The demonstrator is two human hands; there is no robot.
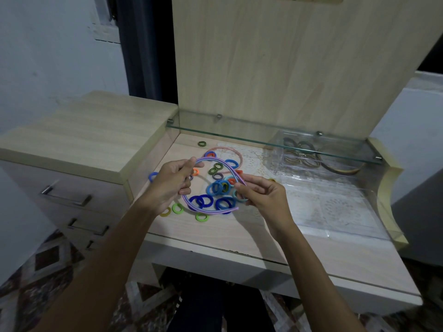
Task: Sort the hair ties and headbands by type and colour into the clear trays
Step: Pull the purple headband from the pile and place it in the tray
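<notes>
- Hands first: left hand (173, 181) pinches one end of a purple headband (217, 161) between thumb and curled fingers, above the left part of the pile.
- Right hand (261, 195) holds the other part of the same purple headband, fingers curled round it just above the hair ties.
- A second purple band (208, 210) curves below the hands near the front of the pile; whether it is the same piece or another, I cannot tell.
- Pink headband (230, 150) lies flat on the table (215, 231) behind the pile.
- Hair ties (215, 188) in blue, dark blue, orange, green, yellow and striped colours lie scattered and overlapping on the table between and under the hands.
- One striped hair tie (202, 143) sits apart at the back, near the glass shelf (239, 133).
- Clear trays (335, 202) stand to the right of the pile; the rear one, partly under the shelf, holds dark headbands and ties (306, 152).
- Drawer unit (79, 149) stands to the left of the table.
</notes>
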